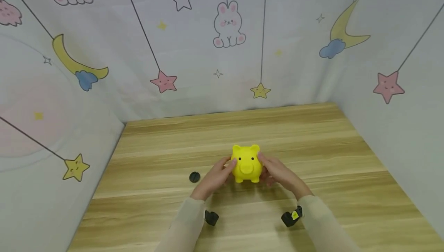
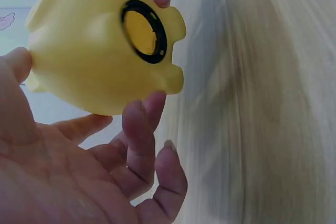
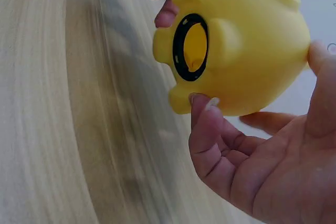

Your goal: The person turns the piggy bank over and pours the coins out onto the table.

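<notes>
A yellow piggy bank is held between both hands, its snout facing me, upright and raised off the table. My left hand grips one side, thumb on the front edge and fingers curled behind. The other side is gripped by my right hand in much the same way. In both wrist views, a round opening shows in its underside, edged by a black ring between the stubby feet. On the wooden table to the left lies a round black cap.
The wooden tabletop is bordered at the back and both sides by white fabric printed with stars, moons and rabbits. Each wrist wears a small black camera, such as the left camera.
</notes>
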{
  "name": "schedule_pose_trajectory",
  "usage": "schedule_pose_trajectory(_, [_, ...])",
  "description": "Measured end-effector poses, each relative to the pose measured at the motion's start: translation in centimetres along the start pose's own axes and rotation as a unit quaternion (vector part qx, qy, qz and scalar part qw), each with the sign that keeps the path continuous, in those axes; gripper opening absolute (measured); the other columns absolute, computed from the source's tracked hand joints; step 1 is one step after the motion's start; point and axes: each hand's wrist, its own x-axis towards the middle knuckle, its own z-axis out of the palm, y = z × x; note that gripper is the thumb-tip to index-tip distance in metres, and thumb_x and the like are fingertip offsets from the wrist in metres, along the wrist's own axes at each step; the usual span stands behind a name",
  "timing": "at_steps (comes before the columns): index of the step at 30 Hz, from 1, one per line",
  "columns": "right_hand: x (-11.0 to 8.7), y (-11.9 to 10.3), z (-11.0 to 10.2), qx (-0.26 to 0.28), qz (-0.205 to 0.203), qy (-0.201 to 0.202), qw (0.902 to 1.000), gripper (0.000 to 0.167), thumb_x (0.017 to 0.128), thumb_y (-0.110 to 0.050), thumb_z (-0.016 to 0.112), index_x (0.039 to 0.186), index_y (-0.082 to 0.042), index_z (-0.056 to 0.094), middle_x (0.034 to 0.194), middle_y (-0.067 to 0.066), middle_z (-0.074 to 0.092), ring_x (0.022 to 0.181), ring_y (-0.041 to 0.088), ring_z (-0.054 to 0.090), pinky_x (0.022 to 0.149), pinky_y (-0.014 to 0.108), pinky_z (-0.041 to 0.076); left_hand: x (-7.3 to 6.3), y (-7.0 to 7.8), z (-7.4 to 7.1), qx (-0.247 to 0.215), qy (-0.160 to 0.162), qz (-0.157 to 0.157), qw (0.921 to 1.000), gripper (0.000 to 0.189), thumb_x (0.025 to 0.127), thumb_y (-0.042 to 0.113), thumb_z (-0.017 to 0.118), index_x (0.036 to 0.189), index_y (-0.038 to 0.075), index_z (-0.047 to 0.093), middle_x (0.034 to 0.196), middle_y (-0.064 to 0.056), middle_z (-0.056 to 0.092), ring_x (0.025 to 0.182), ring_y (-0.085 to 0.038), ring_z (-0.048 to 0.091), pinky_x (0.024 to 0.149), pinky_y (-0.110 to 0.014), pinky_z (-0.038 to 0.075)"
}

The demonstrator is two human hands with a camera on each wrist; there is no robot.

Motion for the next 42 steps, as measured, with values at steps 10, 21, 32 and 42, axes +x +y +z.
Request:
schedule_pose_trajectory(10, [-0.4, 1.3, -0.4, 0.078, -0.061, -0.034, 0.9945, 0.073, 0.103, -0.036, 0.056, 0.157, -0.002, 0.019, 0.135, 0.029, 0.050, 0.108, 0.034, 0.062, 0.087, 0.049, 0.054, -0.3, -0.1, -0.1, -0.149, 0.015, -0.032, 0.9882, 0.071, 0.099, 0.066, 0.038, 0.146, 0.013, 0.038, 0.117, -0.016, 0.056, 0.095, -0.036, 0.064, 0.078, -0.044, 0.056])
schedule_pose_trajectory(21, [-0.4, 0.8, 0.4, 0.162, -0.026, 0.021, 0.9862, 0.066, 0.102, -0.039, 0.057, 0.147, 0.003, 0.037, 0.137, 0.026, 0.050, 0.109, 0.031, 0.062, 0.094, 0.053, 0.049, -0.5, 0.1, 0.1, -0.217, 0.008, -0.059, 0.9744, 0.073, 0.093, 0.057, 0.061, 0.137, 0.001, 0.046, 0.127, -0.017, 0.052, 0.101, -0.029, 0.060, 0.080, -0.045, 0.057])
schedule_pose_trajectory(32, [-0.5, 0.2, 0.2, 0.188, -0.014, -0.006, 0.9820, 0.066, 0.100, -0.026, 0.063, 0.150, 0.006, 0.033, 0.143, 0.029, 0.044, 0.117, 0.037, 0.057, 0.086, 0.051, 0.054, -0.1, -0.5, -0.4, -0.249, -0.014, -0.021, 0.9682, 0.065, 0.093, 0.042, 0.070, 0.141, 0.002, 0.052, 0.130, -0.015, 0.058, 0.111, -0.028, 0.062, 0.094, -0.050, 0.050])
schedule_pose_trajectory(42, [-0.1, 1.1, -0.4, 0.172, -0.111, -0.010, 0.9787, 0.069, 0.093, -0.004, 0.069, 0.151, 0.002, 0.033, 0.151, 0.027, 0.036, 0.130, 0.039, 0.046, 0.091, 0.042, 0.052, -0.1, -0.9, -0.7, -0.239, -0.015, 0.049, 0.9696, 0.073, 0.090, 0.023, 0.077, 0.151, 0.008, 0.040, 0.147, -0.015, 0.047, 0.130, -0.030, 0.049, 0.096, -0.037, 0.049])
